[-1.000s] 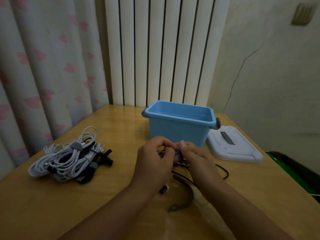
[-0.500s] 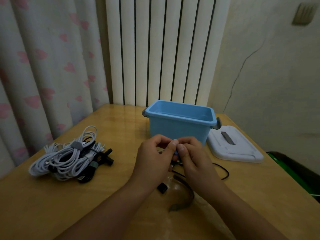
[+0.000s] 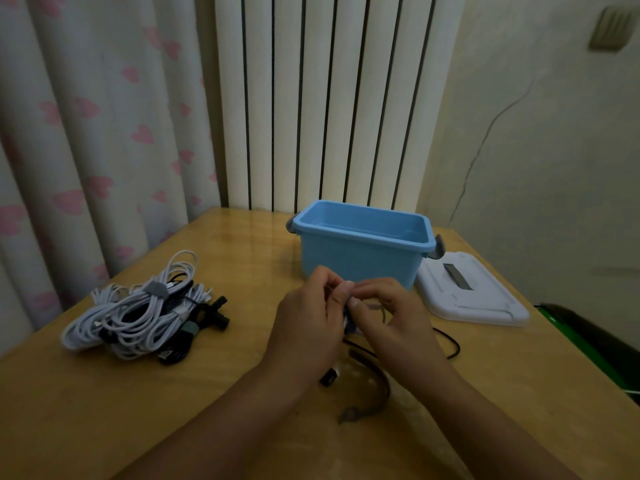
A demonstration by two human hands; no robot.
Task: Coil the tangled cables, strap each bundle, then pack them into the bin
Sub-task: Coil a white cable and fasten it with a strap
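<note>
A curved grey strap (image 3: 372, 393) is seen nearest on the wooden table (image 3: 242, 375). Above it, a small blue strap (image 3: 350, 318) on a thin black cable (image 3: 450, 344) is pinched by the left hand (image 3: 308, 327) and right hand (image 3: 391, 317). Left lies a white-and-black cable pile (image 3: 138, 313); beyond stands the open blue plastic bin (image 3: 360, 258).

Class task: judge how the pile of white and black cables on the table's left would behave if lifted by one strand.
The cable pile would probably sag and trail, since its loops lie loose. Strands interlace, so most may lift together. Being thin cords, it is likely light.
</note>
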